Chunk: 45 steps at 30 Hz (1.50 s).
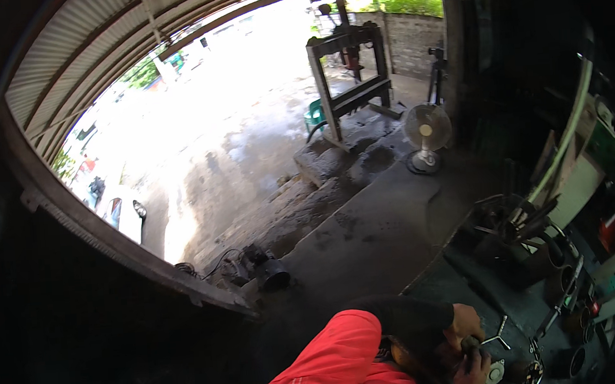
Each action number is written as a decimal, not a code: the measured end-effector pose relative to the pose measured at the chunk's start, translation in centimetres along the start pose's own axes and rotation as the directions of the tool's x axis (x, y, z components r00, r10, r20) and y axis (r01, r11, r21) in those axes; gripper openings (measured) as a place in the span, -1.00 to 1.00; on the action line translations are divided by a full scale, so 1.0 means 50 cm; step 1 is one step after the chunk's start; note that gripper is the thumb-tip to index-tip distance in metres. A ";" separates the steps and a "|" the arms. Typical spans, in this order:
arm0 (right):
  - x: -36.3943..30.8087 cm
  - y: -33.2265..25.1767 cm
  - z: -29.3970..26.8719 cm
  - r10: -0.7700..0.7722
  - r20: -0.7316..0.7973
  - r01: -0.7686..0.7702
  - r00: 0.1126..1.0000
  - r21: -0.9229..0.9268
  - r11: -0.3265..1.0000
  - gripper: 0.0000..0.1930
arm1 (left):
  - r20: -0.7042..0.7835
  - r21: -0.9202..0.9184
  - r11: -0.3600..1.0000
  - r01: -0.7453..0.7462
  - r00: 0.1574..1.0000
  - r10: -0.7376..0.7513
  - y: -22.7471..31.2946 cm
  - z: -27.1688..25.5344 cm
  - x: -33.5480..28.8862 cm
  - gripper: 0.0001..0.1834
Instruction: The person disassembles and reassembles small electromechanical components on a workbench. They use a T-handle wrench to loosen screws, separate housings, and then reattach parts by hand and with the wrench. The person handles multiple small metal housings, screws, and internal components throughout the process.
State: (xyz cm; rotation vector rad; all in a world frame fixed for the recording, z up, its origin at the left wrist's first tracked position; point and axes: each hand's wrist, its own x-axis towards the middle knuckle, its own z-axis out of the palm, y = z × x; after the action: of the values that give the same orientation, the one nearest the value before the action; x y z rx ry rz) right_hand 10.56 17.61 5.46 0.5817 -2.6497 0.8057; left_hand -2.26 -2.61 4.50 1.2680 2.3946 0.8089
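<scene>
My left hand (465, 320), at the end of a black sleeve, is closed around a small dark rounded part (469, 343), whose kind I cannot make out. My right hand (473, 374) is close below it, fingers bent against the same part. Just right of the left hand, a three-armed metal wrench (501, 335) lies on the dark workbench (464, 291). Beside the right hand's fingers is a pale metal cover or housing (496, 373). My red shirt (333, 354) and the forearm hide part of the work.
Several hand tools (523, 220) and dark cylindrical containers (558, 285) crowd the bench's right side. A standing fan (424, 130) is on the floor beyond. A motor-like machine (266, 266) sits at left, near the doorway. A tall press frame (350, 82) stands outside in bright light.
</scene>
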 end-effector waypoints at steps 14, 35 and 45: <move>0.104 0.085 -0.018 -0.198 0.312 0.204 0.929 0.014 0.979 -0.76 | 0.064 -0.091 0.995 0.038 0.997 -0.032 -0.029 -0.026 0.015 -0.22; 0.110 0.079 -0.033 -0.176 0.378 0.149 0.909 0.099 0.984 -0.77 | 0.043 -0.124 0.992 -0.003 0.999 0.008 -0.038 -0.019 0.015 -0.29; 0.113 0.071 -0.034 -0.198 0.362 0.168 0.911 0.110 0.979 -0.77 | 0.067 -0.114 0.993 0.024 0.998 -0.016 -0.031 -0.028 0.013 -0.26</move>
State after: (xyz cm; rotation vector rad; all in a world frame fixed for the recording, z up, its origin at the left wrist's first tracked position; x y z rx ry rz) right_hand 4.32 19.67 7.43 1.0844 -2.8453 0.8109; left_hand -4.35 -3.26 4.66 1.2053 2.2712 0.8710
